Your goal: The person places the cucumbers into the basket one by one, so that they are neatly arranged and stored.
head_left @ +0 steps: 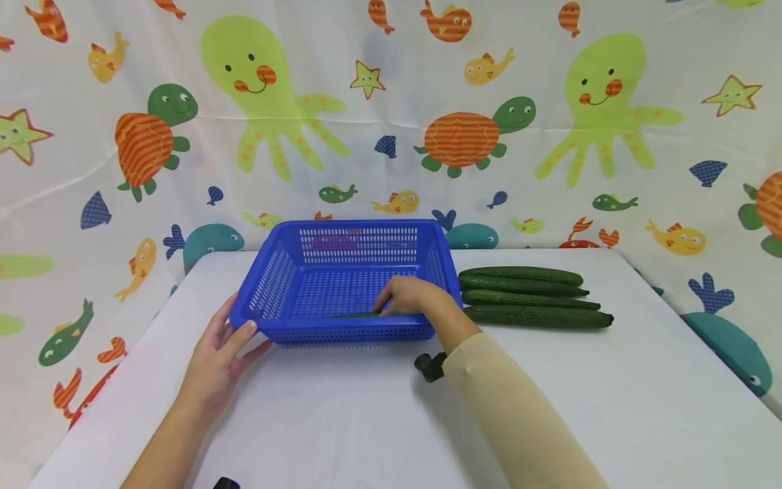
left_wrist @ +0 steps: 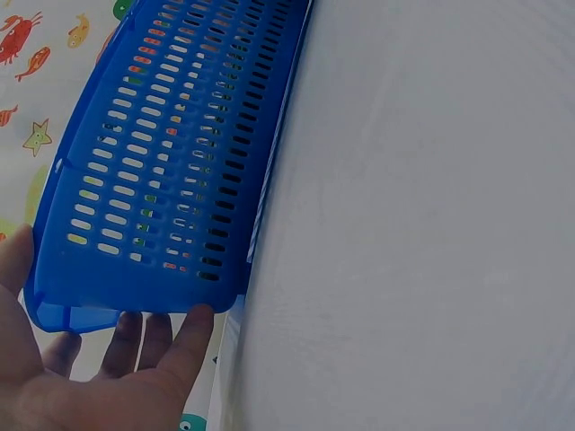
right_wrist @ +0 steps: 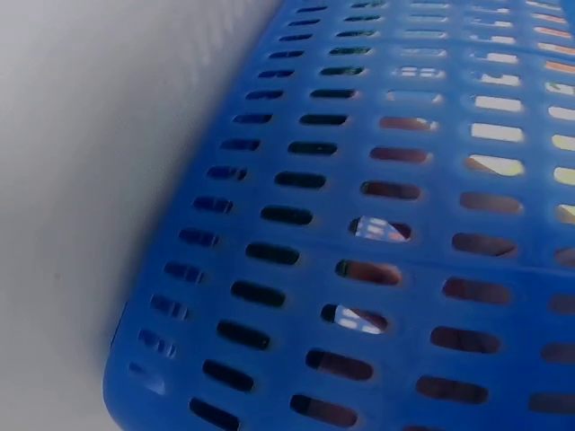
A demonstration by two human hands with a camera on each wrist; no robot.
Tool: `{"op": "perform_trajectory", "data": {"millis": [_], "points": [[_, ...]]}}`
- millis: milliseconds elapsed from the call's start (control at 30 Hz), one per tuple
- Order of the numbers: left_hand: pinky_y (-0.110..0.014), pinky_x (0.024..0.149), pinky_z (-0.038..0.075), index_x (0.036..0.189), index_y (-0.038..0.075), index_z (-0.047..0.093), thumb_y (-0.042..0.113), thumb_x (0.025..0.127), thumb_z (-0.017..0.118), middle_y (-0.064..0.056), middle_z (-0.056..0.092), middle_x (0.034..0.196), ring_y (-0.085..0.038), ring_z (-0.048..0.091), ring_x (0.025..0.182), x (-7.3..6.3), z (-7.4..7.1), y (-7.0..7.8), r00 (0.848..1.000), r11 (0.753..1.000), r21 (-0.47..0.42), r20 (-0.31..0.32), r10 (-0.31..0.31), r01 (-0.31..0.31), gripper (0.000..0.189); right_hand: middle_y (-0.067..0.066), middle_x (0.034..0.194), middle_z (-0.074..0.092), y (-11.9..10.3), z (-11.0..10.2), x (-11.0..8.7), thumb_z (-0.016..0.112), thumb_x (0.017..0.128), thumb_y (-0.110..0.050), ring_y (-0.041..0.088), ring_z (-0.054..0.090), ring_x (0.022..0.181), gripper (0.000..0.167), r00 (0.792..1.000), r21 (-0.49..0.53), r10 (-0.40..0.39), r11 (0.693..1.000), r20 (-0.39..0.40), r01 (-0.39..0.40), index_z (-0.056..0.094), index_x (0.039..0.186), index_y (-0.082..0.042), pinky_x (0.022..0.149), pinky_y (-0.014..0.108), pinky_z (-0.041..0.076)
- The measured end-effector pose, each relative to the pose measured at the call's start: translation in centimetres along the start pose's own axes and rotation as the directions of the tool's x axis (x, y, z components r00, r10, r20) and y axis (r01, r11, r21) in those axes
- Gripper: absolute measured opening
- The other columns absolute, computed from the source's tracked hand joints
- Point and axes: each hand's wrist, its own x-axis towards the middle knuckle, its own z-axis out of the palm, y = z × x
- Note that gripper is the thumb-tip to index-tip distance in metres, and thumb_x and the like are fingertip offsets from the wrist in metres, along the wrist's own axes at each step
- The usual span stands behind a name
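One blue basket [head_left: 354, 330], clasped by the left grip [head_left: 218, 356], contains a cucumber [head_left: 362, 314] the right grip [head_left: 413, 297] holds.

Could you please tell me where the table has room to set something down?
The table is bare in front and right of the cucumbers, beside the sleeve. It is crowded at the basket: left hand at its corner, right hand inside, cucumbers alongside.

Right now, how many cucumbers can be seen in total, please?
5. Four cucumbers lie side by side, right of the blue basket. One more shows as a green strip inside it, by the right hand. The front wall may hide others.
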Motion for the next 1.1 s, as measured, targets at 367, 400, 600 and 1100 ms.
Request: {"op": "perform_trajectory", "data": {"millis": [367,400,600,1100], "points": [[-0.022,0.092,0.058,0.167,0.031,0.013,0.023,0.109,0.052,-0.013,0.016,0.172,0.004,0.053,0.130,-0.49,-0.26,0.20,1.000,1.000,0.029,-0.012,-0.008,0.008,0.070,0.000,0.128,0.074,0.07,0.14,0.01,0.070,0.099,-0.018,0.027,0.056,0.137,0.022,0.999,0.025,-0.021,0.999,0.044,0.020,0.081,0.118,-0.022,0.119,0.047,0.042],[-0.022,0.092,0.058,0.167,0.031,0.013,0.024,0.109,0.052,-0.013,0.016,0.172,0.003,0.053,0.130,-0.50,-0.29,0.20,1.000,0.999,0.031,-0.012,-0.007,0.007,0.070,0.000,0.127,0.074,0.10,0.15,0.03,0.070,0.098,-0.018,0.026,0.057,0.136,0.022,0.999,0.030,-0.023,0.999,0.047,0.021,0.081,0.117,-0.022,0.118,0.047,0.042],[-0.022,0.092,0.058,0.167,0.030,0.013,0.024,0.109,0.052,-0.012,0.016,0.173,0.003,0.052,0.131,-0.50,-0.34,0.18,1.000,0.999,0.031,-0.011,-0.010,0.010,0.070,-0.001,0.124,0.075,0.37,0.22,0.15,0.070,0.098,-0.017,0.025,0.058,0.134,0.022,0.998,0.058,-0.029,0.998,0.056,0.025,0.081,0.117,-0.022,0.118,0.047,0.043],[-0.023,0.093,0.058,0.167,0.029,0.013,0.024,0.110,0.051,-0.014,0.016,0.172,-0.001,0.051,0.134,-0.10,0.14,0.26,1.000,1.000,0.030,-0.010,-0.006,0.006,0.069,0.000,0.124,0.075,0.92,-0.29,-0.47,0.069,0.099,-0.023,0.026,0.060,0.130,0.022,0.999,0.059,-0.038,0.998,0.031,0.036,0.080,0.118,-0.025,0.115,0.049,0.045]]}}
